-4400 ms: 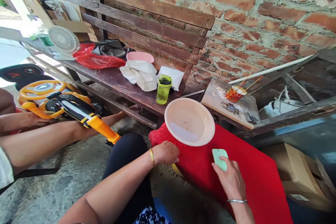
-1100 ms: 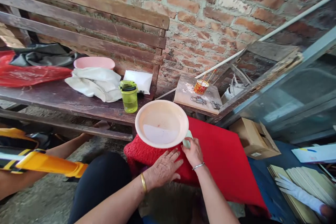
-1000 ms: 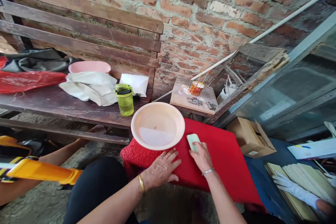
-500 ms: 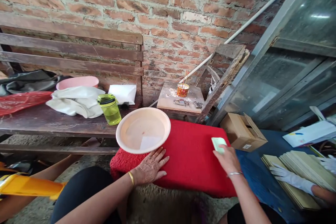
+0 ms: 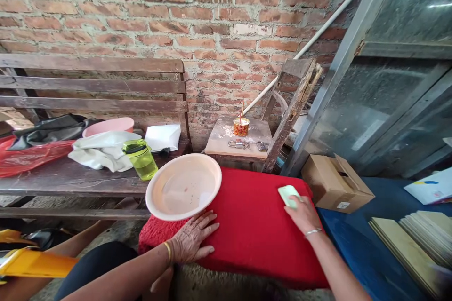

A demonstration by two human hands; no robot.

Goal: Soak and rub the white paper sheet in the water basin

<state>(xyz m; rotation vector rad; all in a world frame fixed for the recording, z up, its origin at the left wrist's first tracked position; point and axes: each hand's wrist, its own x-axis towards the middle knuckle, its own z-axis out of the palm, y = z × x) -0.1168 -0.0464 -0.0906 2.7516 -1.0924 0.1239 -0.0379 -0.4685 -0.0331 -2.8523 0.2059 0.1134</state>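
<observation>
With the basin's middle as the hub of a clock face and twelve toward the brick wall [image 5: 155,14], the right hand [image 5: 302,214] is at about three o'clock, its fingers closed around a pale mint-green, flat, round-cornered block [image 5: 288,196] held against the red-cloth-covered counter [image 5: 254,230]. The wrist behind it wears a silver-coloured bangle [image 5: 313,232]. The left hand [image 5: 190,240] lies between five and six o'clock, palm down on the same red surface, holding nothing, fingers spread wide and fingertips just beside the rim; whether they touch it, I cannot tell. A gold-coloured bangle [image 5: 168,251] circles that wrist. The round cream plastic basin [image 5: 151,203] holds clear water [image 5: 187,193] with a few dark specks in it. At ten o'clock a translucent lime-green bottle [image 5: 144,164] with a dark band leans on the dark brown wooden counter [image 5: 95,181]; a white rectangular packet [image 5: 163,137] is at eleven. At two o'clock, a small wooden tabletop [image 5: 221,146] carries a red-and-gold patterned cup [image 5: 241,128] with thin sticks and two metal padlocks [image 5: 237,144]. A brown cardboard box [image 5: 323,183] sits at three o'clock, beyond the right hand.
</observation>
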